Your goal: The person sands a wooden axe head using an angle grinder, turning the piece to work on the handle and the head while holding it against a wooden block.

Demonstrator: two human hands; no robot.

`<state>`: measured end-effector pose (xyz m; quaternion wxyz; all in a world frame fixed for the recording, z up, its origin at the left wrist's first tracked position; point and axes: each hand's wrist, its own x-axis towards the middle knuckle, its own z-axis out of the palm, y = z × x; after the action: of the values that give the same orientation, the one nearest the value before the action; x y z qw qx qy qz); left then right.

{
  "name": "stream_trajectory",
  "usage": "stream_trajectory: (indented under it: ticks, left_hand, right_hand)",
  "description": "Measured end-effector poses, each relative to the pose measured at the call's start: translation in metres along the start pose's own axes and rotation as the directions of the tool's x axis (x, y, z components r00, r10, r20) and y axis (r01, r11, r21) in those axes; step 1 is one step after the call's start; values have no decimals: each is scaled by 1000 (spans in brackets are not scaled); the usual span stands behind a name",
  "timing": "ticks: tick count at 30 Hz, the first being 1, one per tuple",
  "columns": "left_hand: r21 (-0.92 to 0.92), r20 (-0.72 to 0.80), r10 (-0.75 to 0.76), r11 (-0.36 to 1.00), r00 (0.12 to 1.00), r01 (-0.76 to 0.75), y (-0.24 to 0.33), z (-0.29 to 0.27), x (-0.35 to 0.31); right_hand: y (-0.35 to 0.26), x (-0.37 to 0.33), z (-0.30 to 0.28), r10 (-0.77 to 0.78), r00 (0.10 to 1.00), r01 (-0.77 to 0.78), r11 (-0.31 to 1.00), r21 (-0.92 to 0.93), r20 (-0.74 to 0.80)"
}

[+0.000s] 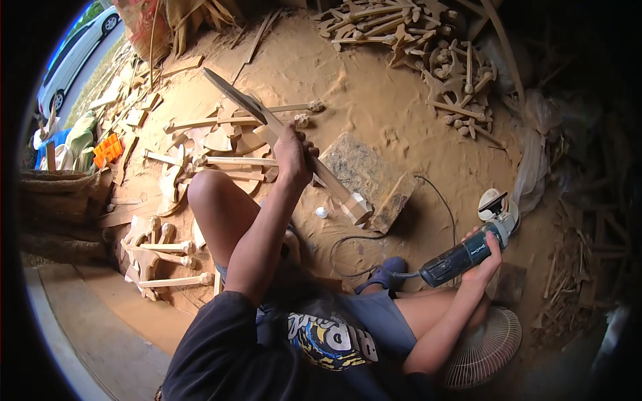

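Observation:
My left hand [292, 155] is closed round the shaft of a long carved piece of wood [330, 180]. It slants across the middle, with a darker, flat, pointed end at the upper left and a faceted pale knob at the lower right. That knob is just in front of a worn wooden block [361, 160]; I cannot tell if they touch. Over at the right, my right hand [487, 260] grips the teal and black body of an angle grinder [455, 257]. Its head and disc point up and away from the wood. Whether the disc spins cannot be made out.
Carved wooden pieces [177, 257] lie at the left, with another heap [461, 83] at the far right. The grinder's cord [344, 242] loops near my blue shoe [388, 273]. A round fan [485, 351] stands close by my right forearm. Sawdust [354, 87] covers the ground.

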<state>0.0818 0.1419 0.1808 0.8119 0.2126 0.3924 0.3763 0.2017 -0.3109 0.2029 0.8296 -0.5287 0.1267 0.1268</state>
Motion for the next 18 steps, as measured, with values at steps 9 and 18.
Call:
stream_trajectory:
  ticks: [9,18]
  left_hand:
    - [-240,255,-180,940,950,243,21,-7,13]
    - [-457,427,-455,637,781,621,0,-32,46]
  right_hand:
    - [-1,2,-8,27,999,-28,999,24,35]
    - [-1,-3,1,24,999,-25,999,25,45]
